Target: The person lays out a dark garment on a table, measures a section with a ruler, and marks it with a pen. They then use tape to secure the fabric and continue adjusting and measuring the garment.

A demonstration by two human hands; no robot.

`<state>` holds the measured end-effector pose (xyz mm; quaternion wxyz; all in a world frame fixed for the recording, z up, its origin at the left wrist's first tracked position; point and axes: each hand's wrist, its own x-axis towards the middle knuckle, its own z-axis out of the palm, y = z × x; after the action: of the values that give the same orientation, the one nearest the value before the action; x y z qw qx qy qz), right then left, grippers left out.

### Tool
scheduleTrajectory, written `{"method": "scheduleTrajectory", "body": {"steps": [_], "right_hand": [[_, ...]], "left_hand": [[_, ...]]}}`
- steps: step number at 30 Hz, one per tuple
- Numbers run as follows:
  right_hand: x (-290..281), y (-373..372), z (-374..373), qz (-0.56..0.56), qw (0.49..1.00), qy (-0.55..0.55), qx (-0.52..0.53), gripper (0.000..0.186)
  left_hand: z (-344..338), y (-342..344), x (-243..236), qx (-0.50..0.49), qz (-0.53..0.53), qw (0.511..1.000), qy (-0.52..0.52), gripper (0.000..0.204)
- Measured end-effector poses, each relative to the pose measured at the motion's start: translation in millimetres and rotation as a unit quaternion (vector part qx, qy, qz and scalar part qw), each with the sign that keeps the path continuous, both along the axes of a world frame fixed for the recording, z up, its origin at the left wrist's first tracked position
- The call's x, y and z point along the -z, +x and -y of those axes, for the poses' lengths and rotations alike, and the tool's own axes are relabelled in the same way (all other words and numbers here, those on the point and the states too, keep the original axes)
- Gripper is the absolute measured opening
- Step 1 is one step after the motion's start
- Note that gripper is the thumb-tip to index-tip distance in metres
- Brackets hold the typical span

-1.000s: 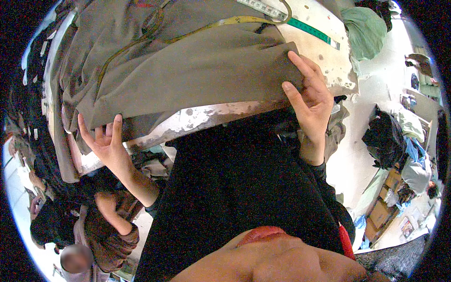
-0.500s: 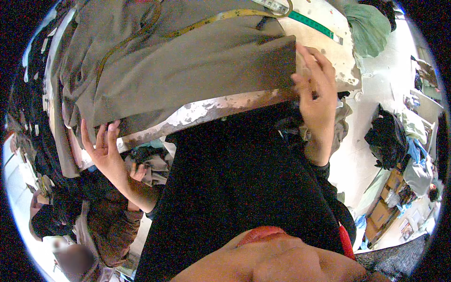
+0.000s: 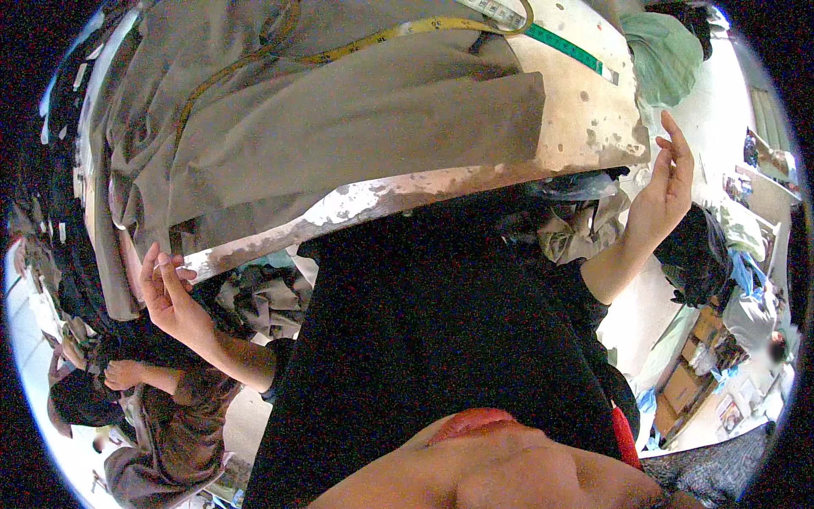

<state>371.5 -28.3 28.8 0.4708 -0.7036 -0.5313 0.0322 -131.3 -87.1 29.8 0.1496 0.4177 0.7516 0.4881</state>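
Table (image 3: 585,114) under cloth (image 3: 365,127)

Cloth lies creased, short of table's right end. Right hand (image 3: 661,191): empty, fingers parted, just off that end. Left hand (image 3: 175,301): fingers bent at near edge; grip unclear. Tape (image 3: 386,36) curves across cloth.

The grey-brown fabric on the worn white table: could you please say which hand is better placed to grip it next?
Probably the left hand: it is close to the near-left edge of the fabric, while the right hand is beyond the right end of the table.

Open table corner (image 3: 593,123) — cloth (image 3: 356,119) to left
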Motion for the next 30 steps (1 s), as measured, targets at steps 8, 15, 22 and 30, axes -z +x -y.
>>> {"method": "scheduleTrajectory", "body": {"steps": [8,15,22,30], "right_hand": [[-1,7,-6,0.026,0.999,0.001,0.027,0.031],[0,7,-9,0.039,0.999,-0.009,0.033,0.030],[-1,3,-18,0.056,0.998,-0.023,0.018,0.025],[-40,-37,-48,0.131,0.981,-0.050,-0.137,0.020]], "left_hand": [[0,-2,2,0.010,-0.008,1.000,0.010,0.024],[4,-7,4,-0.011,-0.031,0.999,0.002,0.023],[9,-14,-2,-0.034,-0.011,0.999,0.013,0.022],[-17,-18,-37,0.050,-0.042,0.997,0.044,0.022]]}}
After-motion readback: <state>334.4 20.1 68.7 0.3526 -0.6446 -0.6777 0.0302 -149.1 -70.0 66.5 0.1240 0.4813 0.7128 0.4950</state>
